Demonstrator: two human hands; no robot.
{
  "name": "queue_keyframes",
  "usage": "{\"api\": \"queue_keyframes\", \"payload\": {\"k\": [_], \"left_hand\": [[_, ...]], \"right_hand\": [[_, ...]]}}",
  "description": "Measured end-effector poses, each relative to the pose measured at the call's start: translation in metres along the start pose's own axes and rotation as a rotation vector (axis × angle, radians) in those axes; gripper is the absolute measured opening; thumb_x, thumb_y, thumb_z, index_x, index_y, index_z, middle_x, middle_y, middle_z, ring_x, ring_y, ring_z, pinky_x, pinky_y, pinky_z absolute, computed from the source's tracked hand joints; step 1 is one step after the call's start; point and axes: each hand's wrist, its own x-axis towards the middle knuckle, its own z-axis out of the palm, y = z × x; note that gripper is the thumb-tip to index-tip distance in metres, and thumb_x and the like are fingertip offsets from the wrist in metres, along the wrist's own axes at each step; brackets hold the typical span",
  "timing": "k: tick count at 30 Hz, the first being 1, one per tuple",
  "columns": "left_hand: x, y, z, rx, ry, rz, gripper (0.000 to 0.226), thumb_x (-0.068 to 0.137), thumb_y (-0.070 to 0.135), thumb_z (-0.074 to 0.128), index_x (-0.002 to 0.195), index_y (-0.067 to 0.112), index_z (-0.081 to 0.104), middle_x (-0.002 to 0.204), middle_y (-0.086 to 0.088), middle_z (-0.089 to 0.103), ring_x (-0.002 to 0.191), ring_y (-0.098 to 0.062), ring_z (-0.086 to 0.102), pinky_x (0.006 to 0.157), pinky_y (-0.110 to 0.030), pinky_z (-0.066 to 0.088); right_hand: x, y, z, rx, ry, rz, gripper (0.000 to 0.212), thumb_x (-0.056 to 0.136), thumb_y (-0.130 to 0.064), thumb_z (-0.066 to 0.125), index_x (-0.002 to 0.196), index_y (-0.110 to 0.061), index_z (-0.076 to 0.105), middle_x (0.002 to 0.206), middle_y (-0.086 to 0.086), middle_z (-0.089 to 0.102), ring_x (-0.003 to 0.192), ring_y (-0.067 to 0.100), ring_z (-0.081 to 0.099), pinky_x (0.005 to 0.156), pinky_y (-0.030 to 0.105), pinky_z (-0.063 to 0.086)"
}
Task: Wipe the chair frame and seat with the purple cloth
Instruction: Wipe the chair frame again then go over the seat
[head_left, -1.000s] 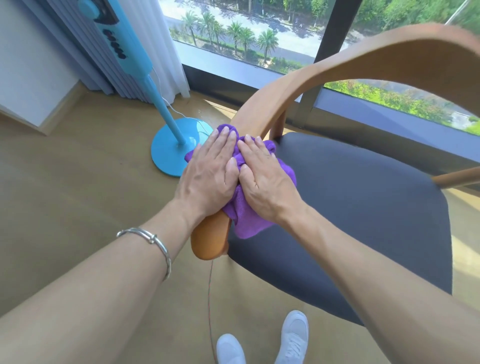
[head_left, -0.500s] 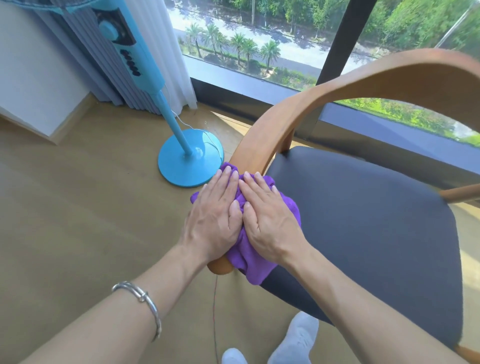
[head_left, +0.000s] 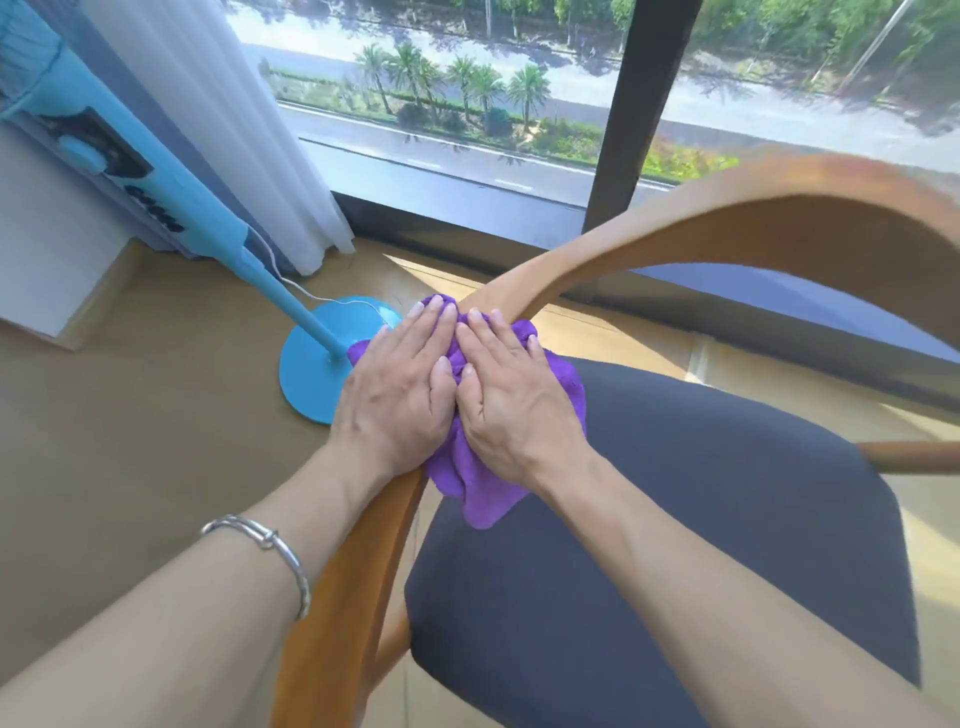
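Purple cloth (head_left: 483, 499) wiping is judged to be partway through, with only the frame being worked on. Nearest, a stretch of the wooden chair frame (head_left: 337, 613) is seen bare beneath the left forearm, on which a silver bracelet (head_left: 265, 540) is worn; whether it has been wiped cannot be told. Just beyond, the cloth is bunched over the armrest, one corner hanging against the edge of the dark seat (head_left: 675, 545). It is pressed down by the left hand (head_left: 400, 400) and the right hand (head_left: 514, 405), laid flat side by side with straight fingers, nothing being grasped. Further on, the curved backrest (head_left: 753, 218), the opposite armrest (head_left: 909, 457) and most of the seat are not touched by the cloth and are judged left to do. A blue fan base (head_left: 311, 374) is seen on the floor beyond.
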Motion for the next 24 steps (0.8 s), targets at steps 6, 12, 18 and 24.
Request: {"api": "queue_keyframes", "payload": {"k": [6, 12, 18, 24], "left_hand": [[0.066, 0.018, 0.016, 0.005, -0.041, 0.005, 0.06, 0.091, 0.026, 0.016, 0.135, -0.002, 0.045, 0.141, -0.018, 0.045, 0.133, -0.031, 0.04, 0.106, -0.05, 0.036], [0.118, 0.032, 0.034, -0.027, -0.07, 0.106, 0.059, 0.091, 0.026, 0.016, 0.137, 0.0, 0.043, 0.143, -0.015, 0.043, 0.135, -0.027, 0.037, 0.109, -0.047, 0.034], [0.154, 0.056, 0.045, -0.072, -0.088, 0.2, 0.058, 0.092, 0.027, 0.018, 0.138, 0.001, 0.042, 0.144, -0.014, 0.042, 0.135, -0.027, 0.038, 0.105, -0.05, 0.038], [0.177, 0.077, 0.052, -0.152, -0.088, 0.284, 0.059, 0.091, 0.027, 0.017, 0.139, 0.0, 0.038, 0.145, -0.014, 0.04, 0.136, -0.026, 0.036, 0.109, -0.044, 0.033]], "right_hand": [[0.038, 0.04, -0.035, -0.163, 0.047, 0.019, 0.089, 0.074, -0.041, -0.012, 0.152, -0.014, 0.021, 0.16, -0.002, 0.016, 0.147, 0.012, 0.005, 0.117, 0.037, -0.004], [0.055, 0.072, -0.058, -0.29, 0.162, 0.079, 0.074, 0.085, -0.034, 0.003, 0.143, -0.007, 0.04, 0.151, 0.007, 0.037, 0.143, 0.019, 0.027, 0.117, 0.042, 0.01], [0.056, 0.102, -0.078, -0.472, 0.362, 0.049, 0.052, 0.091, -0.023, 0.029, 0.125, 0.0, 0.06, 0.132, 0.014, 0.058, 0.128, 0.027, 0.051, 0.111, 0.048, 0.02], [0.054, 0.121, -0.1, -0.598, 0.459, 0.054, 0.056, 0.099, -0.021, 0.015, 0.124, 0.0, 0.061, 0.13, 0.014, 0.059, 0.126, 0.027, 0.053, 0.11, 0.049, 0.022]]}}
